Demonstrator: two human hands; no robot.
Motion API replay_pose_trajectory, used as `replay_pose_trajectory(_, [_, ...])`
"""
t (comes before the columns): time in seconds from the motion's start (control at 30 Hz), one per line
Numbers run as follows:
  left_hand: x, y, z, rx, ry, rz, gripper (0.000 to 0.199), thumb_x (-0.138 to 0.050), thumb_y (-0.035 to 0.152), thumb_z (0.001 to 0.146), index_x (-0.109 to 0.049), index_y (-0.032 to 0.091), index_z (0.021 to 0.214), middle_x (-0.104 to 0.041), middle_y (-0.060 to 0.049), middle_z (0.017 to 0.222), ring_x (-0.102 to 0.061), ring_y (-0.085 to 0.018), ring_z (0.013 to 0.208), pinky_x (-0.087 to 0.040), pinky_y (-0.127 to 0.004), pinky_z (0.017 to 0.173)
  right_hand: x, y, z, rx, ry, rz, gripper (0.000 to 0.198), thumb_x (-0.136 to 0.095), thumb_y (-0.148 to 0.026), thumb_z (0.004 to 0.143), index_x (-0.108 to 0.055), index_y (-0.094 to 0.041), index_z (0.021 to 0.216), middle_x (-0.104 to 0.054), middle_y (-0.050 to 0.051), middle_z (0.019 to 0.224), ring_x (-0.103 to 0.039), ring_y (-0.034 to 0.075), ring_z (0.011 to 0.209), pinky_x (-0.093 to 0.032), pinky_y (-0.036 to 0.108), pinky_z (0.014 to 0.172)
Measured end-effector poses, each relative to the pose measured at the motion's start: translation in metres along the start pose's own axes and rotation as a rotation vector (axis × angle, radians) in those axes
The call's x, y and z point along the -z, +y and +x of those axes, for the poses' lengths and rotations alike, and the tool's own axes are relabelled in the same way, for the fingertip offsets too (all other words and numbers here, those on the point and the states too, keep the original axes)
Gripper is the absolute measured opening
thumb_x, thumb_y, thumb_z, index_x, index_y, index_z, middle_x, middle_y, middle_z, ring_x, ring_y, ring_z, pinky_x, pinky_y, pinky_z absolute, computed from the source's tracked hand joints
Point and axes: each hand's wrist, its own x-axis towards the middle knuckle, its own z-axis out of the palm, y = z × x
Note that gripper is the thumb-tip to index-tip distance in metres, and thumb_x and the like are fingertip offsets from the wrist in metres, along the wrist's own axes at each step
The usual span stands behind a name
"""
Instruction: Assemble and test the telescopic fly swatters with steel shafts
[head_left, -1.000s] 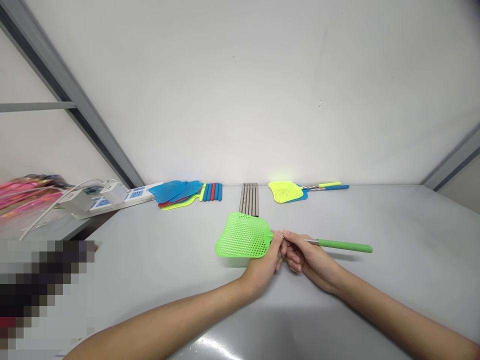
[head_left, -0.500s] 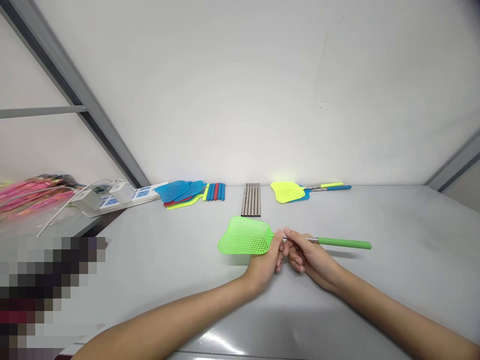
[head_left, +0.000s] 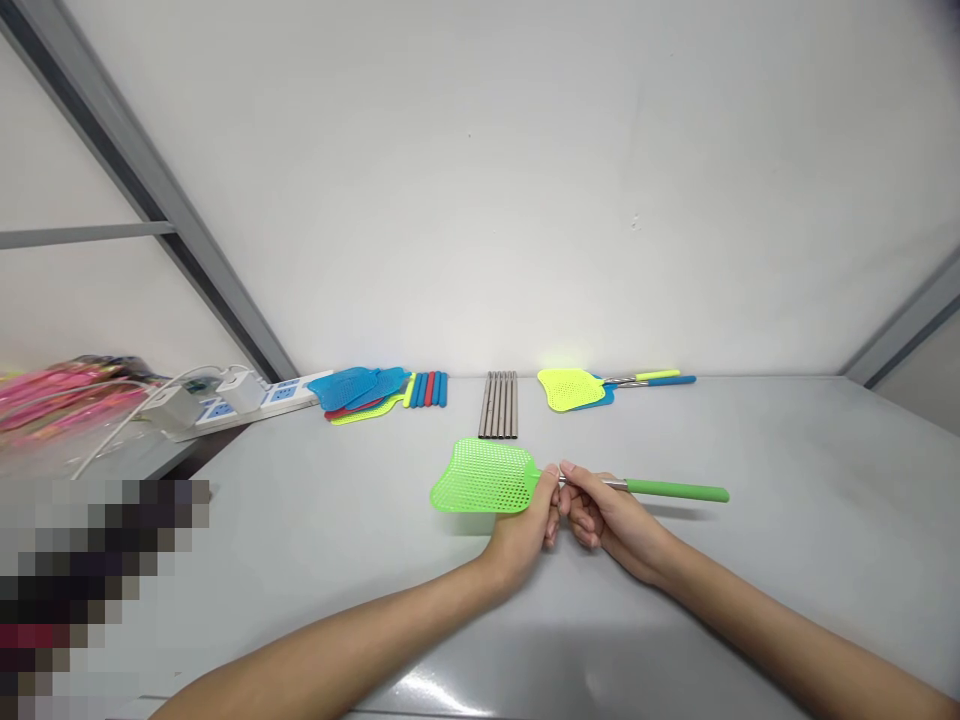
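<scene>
Just above the table, a green fly swatter (head_left: 484,477) lies level across both hands, its mesh head to the left and its green grip to the right. My left hand (head_left: 534,510) is closed on the neck of the head, thumb on top. My right hand (head_left: 604,512) pinches the metal rod close beside it, between the thumb and the curled fingers. The thumbs almost meet, and the fingers hide part of the rod. Behind the swatter, several metal tubes (head_left: 498,405) lie side by side.
At the back left are stacked swatter heads (head_left: 345,388) and a row of coloured grips (head_left: 427,389). Two swatters, yellow (head_left: 571,390) and blue, overlap at the back right. A power strip (head_left: 281,395) with chargers stands on the left, near pink bagged items (head_left: 75,400).
The view has shifted slightly, moving everything a little down and left in the picture. Both hands keep their hold on the swatter, and the green grip looks slightly shorter in reach.
</scene>
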Motion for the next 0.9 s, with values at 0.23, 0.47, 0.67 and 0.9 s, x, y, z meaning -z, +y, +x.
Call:
replay_pose_trajectory(0.23, [-0.0003,0.0017,0.0006,-0.021,-0.040,0.007,0.045,-0.029,0.049,0.079,-0.035,0.018,0.047,-0.030,0.006,0.035,-0.033,-0.008,0.036,-0.032,-0.022,0.045,-0.0022,-0.0014,-0.0020,0.009,-0.021,0.012,0.043,-0.043,-0.047,0.077,-0.054,-0.012,0.054,-0.039,-0.005,0.036,-0.036,0.005,0.032,-0.026,0.019,0.036])
replay_pose_trajectory(0.47, [-0.0001,0.0016,0.0039,-0.064,-0.076,-0.025,0.048,-0.027,0.047,0.081,-0.034,0.018,0.043,-0.031,0.005,0.035,-0.035,-0.008,0.037,-0.035,-0.023,0.050,-0.0059,-0.0041,-0.0022,0.008,-0.060,0.049,0.038,-0.046,-0.043,0.077,-0.053,-0.013,0.055,-0.039,-0.005,0.041,-0.040,0.006,0.038,-0.028,0.019,0.040])
replay_pose_trajectory(0.67, [0.0016,0.0005,0.0032,-0.069,-0.084,0.003,0.048,-0.026,0.047,0.081,-0.035,0.018,0.045,-0.033,0.005,0.037,-0.038,-0.009,0.040,-0.037,-0.024,0.055,-0.0058,-0.0071,-0.0029,-0.016,-0.089,0.079,0.036,-0.047,-0.044,0.077,-0.055,-0.014,0.060,-0.039,-0.005,0.042,-0.039,0.007,0.039,-0.031,0.021,0.044])
replay_pose_trajectory(0.9, [0.0016,0.0039,0.0025,-0.079,-0.094,0.025,0.047,-0.027,0.046,0.081,-0.036,0.018,0.045,-0.034,0.004,0.038,-0.040,-0.009,0.041,-0.038,-0.024,0.057,-0.0022,-0.0053,-0.0011,-0.040,-0.064,0.060,0.034,-0.048,-0.042,0.077,-0.054,-0.015,0.058,-0.038,-0.005,0.041,-0.037,0.007,0.038,-0.029,0.020,0.041])
